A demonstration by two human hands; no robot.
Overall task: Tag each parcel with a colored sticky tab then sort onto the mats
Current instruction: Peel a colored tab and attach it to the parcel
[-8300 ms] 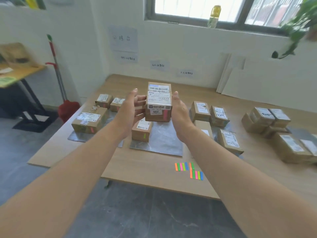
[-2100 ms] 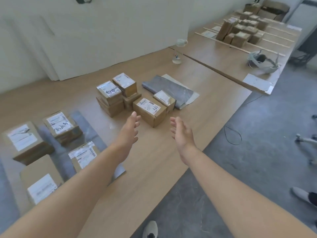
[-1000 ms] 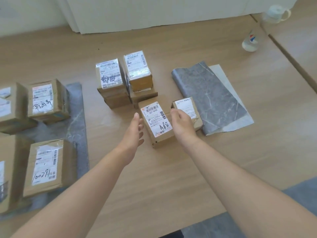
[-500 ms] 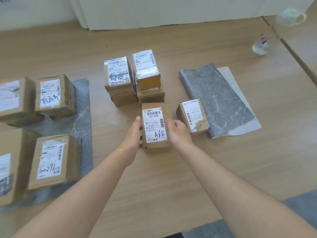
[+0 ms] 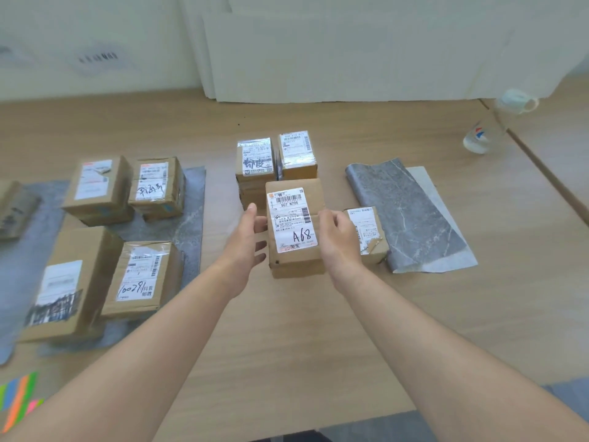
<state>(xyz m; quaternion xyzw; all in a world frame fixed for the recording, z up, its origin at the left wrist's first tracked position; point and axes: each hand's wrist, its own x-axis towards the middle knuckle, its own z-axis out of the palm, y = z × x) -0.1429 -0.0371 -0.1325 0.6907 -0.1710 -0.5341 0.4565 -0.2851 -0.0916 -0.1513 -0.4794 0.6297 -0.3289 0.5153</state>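
Lifted now off the wooden counter (image 5: 287, 339), the brown cardboard parcel marked A68 (image 5: 293, 218) is gripped by left hand (image 5: 243, 242) and right hand (image 5: 339, 242). No tab shows on it, and the stacked brown parcels (image 5: 256, 161) behind it await sorting.

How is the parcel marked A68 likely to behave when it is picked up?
Probably stiff: the A68 parcel is a cardboard box with square edges, gripped between the left hand and right hand. Flat faces suggest it will not roll. The smooth label may be slightly slippery.
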